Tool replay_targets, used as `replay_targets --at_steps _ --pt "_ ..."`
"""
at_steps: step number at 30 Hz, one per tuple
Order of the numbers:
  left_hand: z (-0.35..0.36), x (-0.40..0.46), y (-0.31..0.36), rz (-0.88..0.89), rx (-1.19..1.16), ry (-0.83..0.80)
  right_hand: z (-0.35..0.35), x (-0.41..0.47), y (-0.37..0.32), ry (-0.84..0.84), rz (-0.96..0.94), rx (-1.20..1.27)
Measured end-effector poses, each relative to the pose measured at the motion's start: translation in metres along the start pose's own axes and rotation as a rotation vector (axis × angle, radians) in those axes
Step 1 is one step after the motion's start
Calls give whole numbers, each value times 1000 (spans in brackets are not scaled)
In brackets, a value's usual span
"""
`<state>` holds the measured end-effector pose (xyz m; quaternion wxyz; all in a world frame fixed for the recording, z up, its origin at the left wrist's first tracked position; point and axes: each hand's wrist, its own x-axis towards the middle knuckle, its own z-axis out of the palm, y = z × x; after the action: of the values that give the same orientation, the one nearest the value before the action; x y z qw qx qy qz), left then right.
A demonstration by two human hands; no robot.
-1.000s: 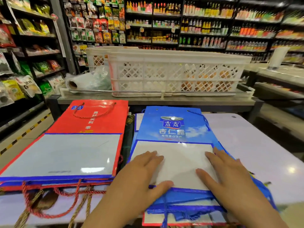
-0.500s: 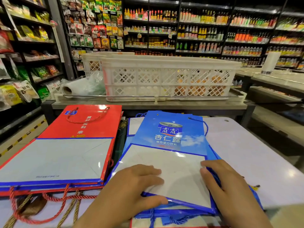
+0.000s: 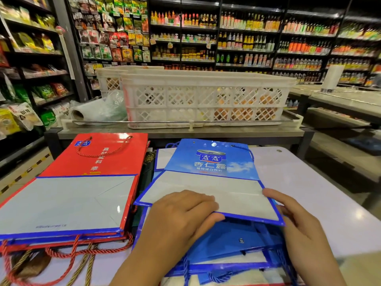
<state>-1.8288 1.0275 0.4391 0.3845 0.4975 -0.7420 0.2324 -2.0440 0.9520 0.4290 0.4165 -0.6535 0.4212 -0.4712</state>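
A flat blue gift bag (image 3: 212, 162) with a white folded base lies on top of a pile of blue bags (image 3: 231, 242) on the white table (image 3: 321, 193). My left hand (image 3: 181, 215) grips the top bag's near edge, fingers curled on the white base and thumb under the edge. My right hand (image 3: 296, 228) holds the bag's right near corner, thumb on top and fingers beneath. The near edge is lifted off the pile. A stack of flat red bags (image 3: 99, 159) with rope handles lies to the left.
Behind the table a steel counter (image 3: 185, 131) carries white lattice crates (image 3: 206, 96) and a roll of plastic bags (image 3: 86, 112). Store shelves with bottles and packets fill the back and left. Loose red and gold rope handles (image 3: 61, 259) hang at the table's near left edge.
Both hands went from lying flat on the top blue bag to gripping its near edge and corner. The bag's near edge has lifted off the pile and turned slightly.
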Motion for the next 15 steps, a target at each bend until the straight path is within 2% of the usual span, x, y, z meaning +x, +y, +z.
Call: replay_targets --at_steps 4,9,12,13,15 --pt "-8 7 -4 -16 -37 66 -2 4 -10 -35 -270 -321" --pt "-30 6 -15 -133 -34 162 19 13 -20 181 -599 -520" --pt "-39 -6 -15 -415 -17 276 43 13 -35 282 -745 -586" --pt "-41 -12 -12 -571 -62 342 52 12 -41 302 -783 -600" --pt "-42 -20 2 -947 -291 555 72 8 -49 317 -868 -609"
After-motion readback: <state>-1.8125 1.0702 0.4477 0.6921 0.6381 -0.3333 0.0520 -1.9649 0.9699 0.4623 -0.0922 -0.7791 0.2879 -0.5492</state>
